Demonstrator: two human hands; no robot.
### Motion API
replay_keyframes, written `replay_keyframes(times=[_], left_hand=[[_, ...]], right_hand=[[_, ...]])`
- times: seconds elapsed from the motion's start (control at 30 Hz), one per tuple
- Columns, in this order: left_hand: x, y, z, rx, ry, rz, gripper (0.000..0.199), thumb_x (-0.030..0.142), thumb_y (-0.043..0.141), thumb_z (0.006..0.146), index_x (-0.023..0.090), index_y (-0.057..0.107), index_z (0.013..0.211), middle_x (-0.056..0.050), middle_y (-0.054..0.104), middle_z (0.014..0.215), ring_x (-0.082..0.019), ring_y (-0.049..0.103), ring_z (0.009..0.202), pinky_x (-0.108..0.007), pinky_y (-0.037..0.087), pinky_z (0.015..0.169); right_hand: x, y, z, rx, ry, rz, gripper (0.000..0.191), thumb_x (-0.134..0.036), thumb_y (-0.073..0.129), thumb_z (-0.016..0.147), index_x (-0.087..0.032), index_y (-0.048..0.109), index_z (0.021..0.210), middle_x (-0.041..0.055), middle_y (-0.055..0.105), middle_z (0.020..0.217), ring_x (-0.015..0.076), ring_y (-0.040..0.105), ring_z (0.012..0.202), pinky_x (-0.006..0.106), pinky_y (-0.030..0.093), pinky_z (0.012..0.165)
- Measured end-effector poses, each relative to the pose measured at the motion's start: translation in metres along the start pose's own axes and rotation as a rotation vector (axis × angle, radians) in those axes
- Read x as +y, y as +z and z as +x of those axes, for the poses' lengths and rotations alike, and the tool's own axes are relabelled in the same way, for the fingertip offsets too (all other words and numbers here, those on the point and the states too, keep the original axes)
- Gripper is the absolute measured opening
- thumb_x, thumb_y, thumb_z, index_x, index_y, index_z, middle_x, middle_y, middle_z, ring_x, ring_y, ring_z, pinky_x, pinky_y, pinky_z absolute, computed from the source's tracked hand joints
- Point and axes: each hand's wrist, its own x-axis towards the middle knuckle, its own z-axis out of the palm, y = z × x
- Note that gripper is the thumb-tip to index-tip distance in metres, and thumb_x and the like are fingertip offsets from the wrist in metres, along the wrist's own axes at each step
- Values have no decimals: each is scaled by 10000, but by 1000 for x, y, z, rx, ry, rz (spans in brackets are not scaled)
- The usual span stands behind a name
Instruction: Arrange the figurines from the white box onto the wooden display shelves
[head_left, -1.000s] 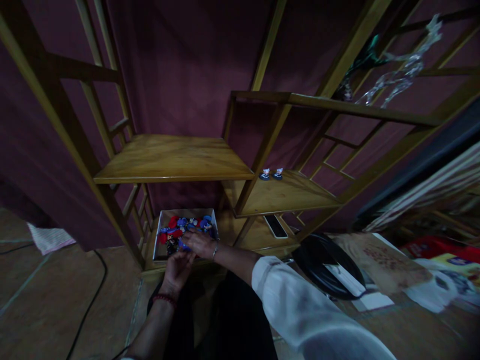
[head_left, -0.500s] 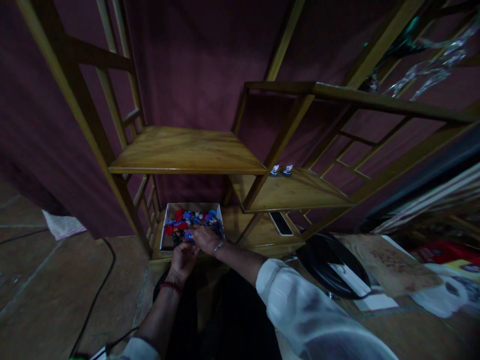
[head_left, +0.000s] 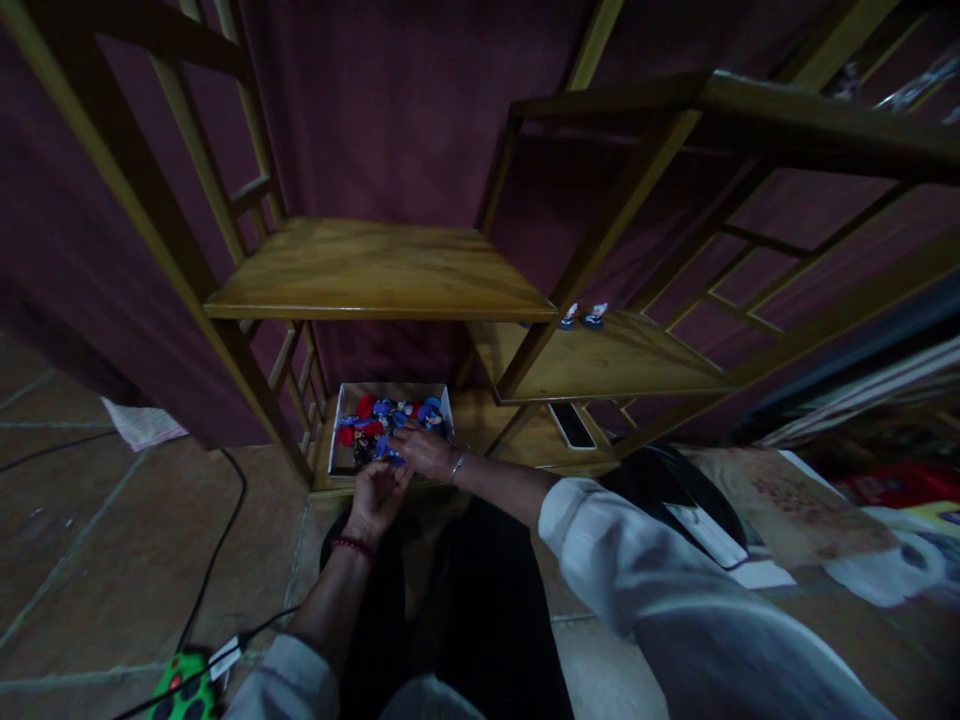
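Observation:
A shallow white box (head_left: 395, 390) stands on the lowest wooden shelf, filled with several small red and blue figurines (head_left: 366, 428). Over its front part is my right hand (head_left: 426, 451), wearing a silver bracelet, its fingers bent down towards the left. My left hand (head_left: 377, 494), with a red bead bracelet at the wrist, is at the front edge with its fingers curled. Between the fingertips of both hands shows a small blue figurine (head_left: 391, 456), partly hidden and blurred by the dim light.
Two small figurines (head_left: 595, 316) stand on the right middle shelf (head_left: 637, 355). A phone (head_left: 572, 426) lies on the bottom shelf. Above the box is another wooden shelf (head_left: 382, 275). On the floor are a black cable (head_left: 217, 545) and a green object (head_left: 184, 685) at lower left.
The view has tilted down and shifted slightly, bringing the green object into sight. Both hands stay together at the box front, and my right hand's fingers look a little straighter.

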Motion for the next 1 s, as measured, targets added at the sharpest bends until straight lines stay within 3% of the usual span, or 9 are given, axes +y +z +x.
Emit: replay_keyframes(times=[0.47, 0.7, 0.87, 1.0], left_hand=[[-4, -1, -2, -9, 17, 124, 148, 25, 453, 637, 143, 540, 612, -39, 618, 620, -144, 616, 663, -346, 495, 791], [-6, -2, -18, -51, 10, 227, 163, 23, 444, 675, 143, 553, 668, -52, 642, 691, -149, 622, 715, -371, 490, 832], [-8, -1, -26, -83, 56, 247, 201, -6, 421, 705, 136, 564, 696, -46, 639, 688, -132, 623, 709, -352, 491, 843], [-7, 2, -29, -87, 81, 231, 194, 7, 412, 743, 123, 562, 702, -66, 644, 723, -138, 625, 725, -361, 503, 829]], right_hand=[[-6, -1, -13, 77, 115, 115, 161, -102, 554, 768, -136, 585, 922, 83, 613, 908, 186, 557, 917, 306, 435, 837], [-21, -7, -29, 73, 338, 271, 196, -75, 486, 772, -139, 572, 936, 106, 607, 944, 186, 574, 880, 277, 447, 739], [-27, -10, -38, 122, 425, 388, 295, -91, 508, 758, -144, 524, 1048, 84, 616, 930, 177, 575, 872, 269, 426, 743], [-26, -18, -38, 155, 444, 427, 288, -103, 556, 727, -153, 551, 1011, 64, 630, 897, 179, 580, 847, 276, 419, 741]])
